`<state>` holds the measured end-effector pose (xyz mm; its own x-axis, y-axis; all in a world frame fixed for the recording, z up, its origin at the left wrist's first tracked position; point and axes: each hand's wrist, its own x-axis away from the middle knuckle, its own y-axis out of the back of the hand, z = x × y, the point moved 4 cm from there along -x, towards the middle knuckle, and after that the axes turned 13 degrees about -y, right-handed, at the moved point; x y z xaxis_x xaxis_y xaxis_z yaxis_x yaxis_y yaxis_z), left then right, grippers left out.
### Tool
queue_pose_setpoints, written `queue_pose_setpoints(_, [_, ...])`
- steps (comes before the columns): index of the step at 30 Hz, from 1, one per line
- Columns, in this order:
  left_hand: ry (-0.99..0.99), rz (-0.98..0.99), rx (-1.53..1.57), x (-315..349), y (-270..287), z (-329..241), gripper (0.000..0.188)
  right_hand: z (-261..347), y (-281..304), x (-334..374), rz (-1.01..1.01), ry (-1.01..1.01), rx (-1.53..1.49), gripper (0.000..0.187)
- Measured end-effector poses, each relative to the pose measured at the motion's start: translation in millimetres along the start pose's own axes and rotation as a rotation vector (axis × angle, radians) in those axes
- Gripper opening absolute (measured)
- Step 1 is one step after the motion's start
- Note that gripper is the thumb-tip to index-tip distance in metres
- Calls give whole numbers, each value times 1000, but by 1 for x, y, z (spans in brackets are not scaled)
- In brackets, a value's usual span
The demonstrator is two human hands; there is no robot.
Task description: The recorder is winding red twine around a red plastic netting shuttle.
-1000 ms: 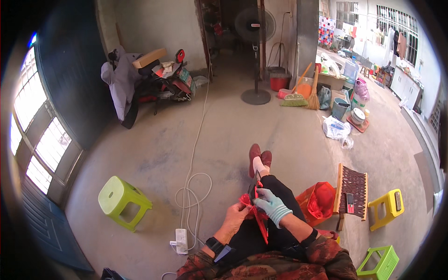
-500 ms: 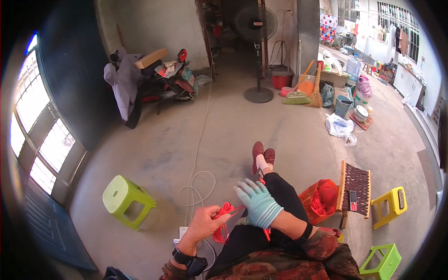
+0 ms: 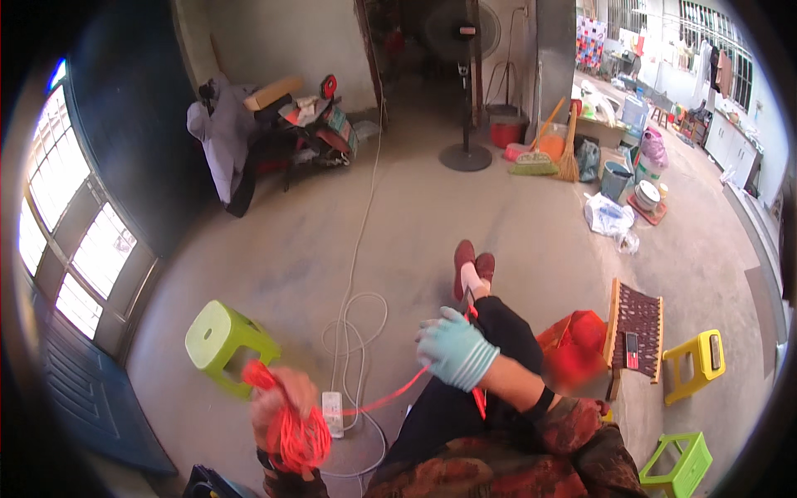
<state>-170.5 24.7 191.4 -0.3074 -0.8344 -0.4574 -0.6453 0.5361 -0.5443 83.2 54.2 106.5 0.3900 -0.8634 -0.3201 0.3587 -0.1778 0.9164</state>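
Note:
My left hand [image 3: 286, 402], bare and blurred by motion, is closed round a looped bundle of red cord [image 3: 305, 440] low on the left. One strand stretches across to my right hand [image 3: 458, 349], which wears a pale blue-green striped knit glove and is closed over the cord above my lap. Another bit of red cord [image 3: 480, 402] shows beneath that wrist, against my black trousers [image 3: 510, 332]. The right fingertips are partly hidden. Right of my knee is a red bag [image 3: 573, 344] with red stuff in it, partly blurred.
A green stool [image 3: 217, 328] stands left; a white power strip [image 3: 332, 413] and looping cable [image 3: 357, 319] lie beside my legs. At right are a woven-top folding stool [image 3: 639, 319] with a phone [image 3: 632, 350], a yellow stool [image 3: 694, 353] and another green stool [image 3: 682, 465]. A fan [image 3: 465, 156] stands ahead.
My left hand has pulled away to the left and down with the cord bundle, drawing a longer strand between the hands. The gloved right hand stays nearly in place, its fingers now more curled.

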Motion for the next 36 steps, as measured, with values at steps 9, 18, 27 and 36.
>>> queue_pose_setpoints(9, [404, -226, -515, -8, 64, 126, 23, -47, 24, 63, 35, -663, -1895, 17])
queue_pose_setpoints(18, [392, 37, -1054, -13, -1, 231, 39, -5, 35, 98, 22, -670, -2019, 10])
queue_pose_setpoints(27, [183, -215, -222, -34, 23, 185, 25, -75, 67, 77, -219, -813, -1337, 44])
queue_pose_setpoints(36, [-91, 539, -1513, -46, 19, 218, 32, -73, -28, 39, -115, -538, -190, 27])
